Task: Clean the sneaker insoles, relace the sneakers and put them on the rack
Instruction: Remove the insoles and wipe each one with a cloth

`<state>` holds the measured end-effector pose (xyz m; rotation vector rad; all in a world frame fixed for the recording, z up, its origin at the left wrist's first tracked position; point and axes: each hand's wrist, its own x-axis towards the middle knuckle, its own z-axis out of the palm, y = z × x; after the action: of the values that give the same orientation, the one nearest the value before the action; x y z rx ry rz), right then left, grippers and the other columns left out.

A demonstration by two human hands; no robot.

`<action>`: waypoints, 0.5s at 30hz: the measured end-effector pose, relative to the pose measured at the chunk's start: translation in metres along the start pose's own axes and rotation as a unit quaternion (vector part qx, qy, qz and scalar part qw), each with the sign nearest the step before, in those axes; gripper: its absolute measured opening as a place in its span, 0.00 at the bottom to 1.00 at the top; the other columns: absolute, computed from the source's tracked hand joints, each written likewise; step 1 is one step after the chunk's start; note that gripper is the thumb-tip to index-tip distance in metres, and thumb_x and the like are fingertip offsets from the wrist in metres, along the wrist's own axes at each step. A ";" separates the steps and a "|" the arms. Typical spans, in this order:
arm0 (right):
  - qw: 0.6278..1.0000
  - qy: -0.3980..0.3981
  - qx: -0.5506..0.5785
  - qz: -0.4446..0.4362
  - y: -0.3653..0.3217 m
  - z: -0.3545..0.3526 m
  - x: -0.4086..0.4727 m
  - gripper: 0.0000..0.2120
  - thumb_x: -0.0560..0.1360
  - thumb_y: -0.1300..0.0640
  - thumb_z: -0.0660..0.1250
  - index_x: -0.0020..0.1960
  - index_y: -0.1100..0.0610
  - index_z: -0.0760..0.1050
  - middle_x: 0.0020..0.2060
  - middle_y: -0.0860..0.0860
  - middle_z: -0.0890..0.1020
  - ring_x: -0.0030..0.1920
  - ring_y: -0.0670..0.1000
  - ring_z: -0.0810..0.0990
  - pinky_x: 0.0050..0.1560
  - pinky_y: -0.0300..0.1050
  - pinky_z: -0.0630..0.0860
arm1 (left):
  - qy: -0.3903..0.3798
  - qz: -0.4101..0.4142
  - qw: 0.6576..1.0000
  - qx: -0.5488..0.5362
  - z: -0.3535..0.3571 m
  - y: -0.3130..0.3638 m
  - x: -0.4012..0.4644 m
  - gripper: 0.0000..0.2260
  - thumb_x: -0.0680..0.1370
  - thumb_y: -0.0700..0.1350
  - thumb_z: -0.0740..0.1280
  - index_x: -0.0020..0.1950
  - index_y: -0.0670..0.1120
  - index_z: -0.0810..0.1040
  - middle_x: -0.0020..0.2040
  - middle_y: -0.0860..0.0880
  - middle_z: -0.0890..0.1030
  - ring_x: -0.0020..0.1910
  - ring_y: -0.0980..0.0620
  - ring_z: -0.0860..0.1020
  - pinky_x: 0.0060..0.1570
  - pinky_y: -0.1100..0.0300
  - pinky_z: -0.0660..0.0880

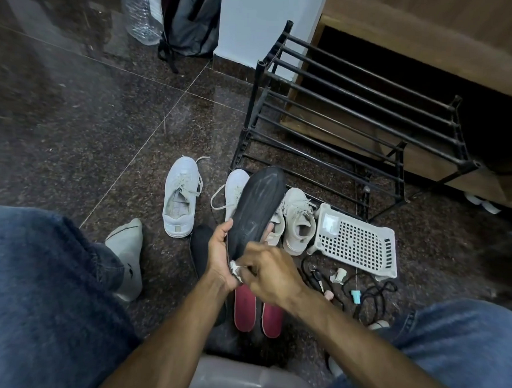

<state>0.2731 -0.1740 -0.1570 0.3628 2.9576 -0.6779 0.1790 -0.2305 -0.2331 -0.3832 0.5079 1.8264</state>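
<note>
My left hand [220, 257] grips a black insole [255, 205] by its heel end and holds it upright over the floor. My right hand [270, 270] pinches a small white wipe [235, 270] against the lower part of that insole. Two red insoles [244, 307] lie flat on the floor under my hands, and another black insole [200, 244] lies to their left. A white sneaker [180, 197] stands apart on the left. Another white sneaker [234, 189] is partly hidden behind the held insole. A beige pair [299, 222] stands to the right. The black metal shoe rack [356, 116] stands behind the shoes.
A white perforated plastic basket [357, 243] lies right of the beige pair. Black cords [374, 295], keys and small items are scattered on the dark stone floor. A grey backpack [192, 18] and a clear plastic bottle [142, 10] stand at the back. My socked foot [128, 255] rests at left.
</note>
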 end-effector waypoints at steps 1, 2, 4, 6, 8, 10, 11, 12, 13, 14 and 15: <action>1.000 0.001 0.007 -0.001 0.001 0.001 -0.003 0.10 0.72 0.55 0.63 0.46 0.53 0.83 0.41 0.47 0.78 0.41 0.53 0.79 0.39 0.48 0.76 | -0.004 0.000 1.000 -0.008 0.000 -0.001 0.001 0.30 0.74 0.54 0.63 0.71 0.37 0.70 0.68 0.34 0.72 0.70 0.42 0.71 0.73 0.51 0.62; 1.000 0.005 0.005 0.007 0.004 0.001 -0.003 0.10 0.72 0.54 0.63 0.47 0.52 0.83 0.42 0.46 0.78 0.42 0.53 0.79 0.39 0.49 0.76 | -0.009 -0.006 1.000 -0.012 0.001 -0.002 0.000 0.30 0.75 0.54 0.62 0.71 0.37 0.70 0.69 0.34 0.72 0.70 0.42 0.71 0.73 0.51 0.62; 0.999 0.007 -0.029 0.033 0.010 -0.001 0.003 0.11 0.74 0.52 0.61 0.48 0.52 0.82 0.45 0.46 0.78 0.43 0.54 0.80 0.42 0.52 0.77 | -0.012 -0.021 1.000 -0.009 0.001 -0.003 -0.001 0.30 0.75 0.54 0.62 0.71 0.38 0.70 0.70 0.35 0.71 0.71 0.43 0.69 0.72 0.51 0.64; 0.995 0.016 -0.077 0.056 0.014 -0.005 0.011 0.12 0.76 0.51 0.60 0.50 0.53 0.80 0.48 0.48 0.77 0.45 0.56 0.80 0.45 0.52 0.77 | -0.014 -0.027 1.000 0.002 -0.001 -0.006 0.001 0.33 0.72 0.54 0.67 0.74 0.40 0.67 0.74 0.39 0.67 0.74 0.44 0.66 0.73 0.51 0.61; 0.991 0.027 -0.111 0.072 0.012 -0.007 0.017 0.12 0.77 0.52 0.59 0.51 0.54 0.80 0.49 0.49 0.76 0.46 0.58 0.80 0.44 0.52 0.76 | -0.007 -0.034 0.999 0.010 -0.004 -0.006 0.002 0.35 0.71 0.54 0.69 0.75 0.42 0.66 0.75 0.42 0.65 0.74 0.45 0.64 0.74 0.51 0.59; 0.991 0.031 -0.112 0.070 0.009 -0.006 0.017 0.12 0.77 0.52 0.59 0.51 0.54 0.80 0.50 0.50 0.76 0.45 0.59 0.79 0.43 0.53 0.76 | -0.006 -0.029 0.999 0.017 -0.002 -0.005 0.000 0.32 0.73 0.55 0.65 0.74 0.41 0.68 0.73 0.40 0.68 0.73 0.44 0.67 0.73 0.51 0.61; 0.993 0.020 -0.101 0.061 0.008 -0.005 0.015 0.12 0.77 0.53 0.60 0.51 0.55 0.80 0.49 0.50 0.76 0.45 0.59 0.80 0.43 0.53 0.76 | -0.006 -0.022 1.000 0.012 -0.002 -0.004 0.000 0.31 0.74 0.55 0.63 0.73 0.40 0.69 0.71 0.38 0.70 0.71 0.44 0.69 0.73 0.51 0.62; 0.995 0.003 -0.087 0.049 0.005 -0.004 0.011 0.12 0.76 0.53 0.60 0.51 0.54 0.81 0.49 0.50 0.77 0.45 0.59 0.80 0.44 0.54 0.77 | -0.005 -0.013 1.000 0.003 -0.003 -0.002 0.000 0.30 0.74 0.55 0.62 0.71 0.38 0.70 0.69 0.37 0.72 0.70 0.43 0.71 0.72 0.51 0.63; 0.996 -0.020 -0.081 0.038 0.003 -0.002 0.006 0.12 0.76 0.54 0.60 0.51 0.54 0.81 0.48 0.50 0.77 0.45 0.58 0.80 0.44 0.54 0.77 | -0.004 -0.004 1.000 -0.007 -0.003 0.000 0.000 0.29 0.74 0.54 0.62 0.70 0.38 0.72 0.68 0.36 0.74 0.69 0.43 0.72 0.72 0.51 0.64; 0.995 -0.036 -0.087 0.028 0.002 -0.002 0.001 0.12 0.77 0.53 0.60 0.52 0.55 0.81 0.49 0.50 0.77 0.45 0.58 0.80 0.45 0.54 0.77 | 0.001 0.003 1.000 -0.004 -0.004 0.002 0.000 0.28 0.74 0.54 0.62 0.69 0.37 0.73 0.66 0.35 0.75 0.67 0.42 0.73 0.72 0.51 0.64; 0.994 -0.044 -0.102 0.024 0.002 -0.003 -0.001 0.12 0.77 0.53 0.59 0.52 0.55 0.80 0.49 0.50 0.76 0.45 0.58 0.80 0.45 0.54 0.77 | 0.007 0.007 1.000 0.002 -0.003 0.003 0.001 0.28 0.74 0.54 0.62 0.68 0.37 0.74 0.66 0.35 0.75 0.67 0.42 0.73 0.72 0.51 0.63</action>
<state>0.2741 -0.1707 -0.1552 0.3757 2.8877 -0.3721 0.1757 -0.2324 -0.2355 -0.3911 0.5242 1.8365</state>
